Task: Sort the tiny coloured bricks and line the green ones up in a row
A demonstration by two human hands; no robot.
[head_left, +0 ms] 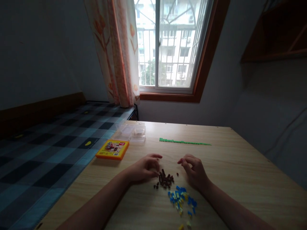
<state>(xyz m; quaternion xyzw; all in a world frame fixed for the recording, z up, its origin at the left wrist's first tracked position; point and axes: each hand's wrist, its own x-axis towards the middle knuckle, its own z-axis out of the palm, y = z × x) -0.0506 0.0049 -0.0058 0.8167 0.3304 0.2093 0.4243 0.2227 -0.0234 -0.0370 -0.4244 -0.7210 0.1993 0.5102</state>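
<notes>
My left hand (pixel 144 167) rests on the wooden table (pixel 240 179), fingers curled, its tips at the left edge of a small heap of brown bricks (pixel 165 180). Whether it pinches a brick is hidden. To the right of that heap my right hand (pixel 195 172) hovers with bent fingers, nothing visible in it. Below the brown heap lies a scatter of blue and yellow bricks (pixel 181 198). Farther back, a long row of green bricks (pixel 184 141) runs across the table.
An orange box (pixel 112 149) lies at the table's left edge, with a clear plastic tray (pixel 131 131) behind it. A bed with a checked blue cover (pixel 48 150) adjoins the left side. A curtained window (pixel 168 44) is behind.
</notes>
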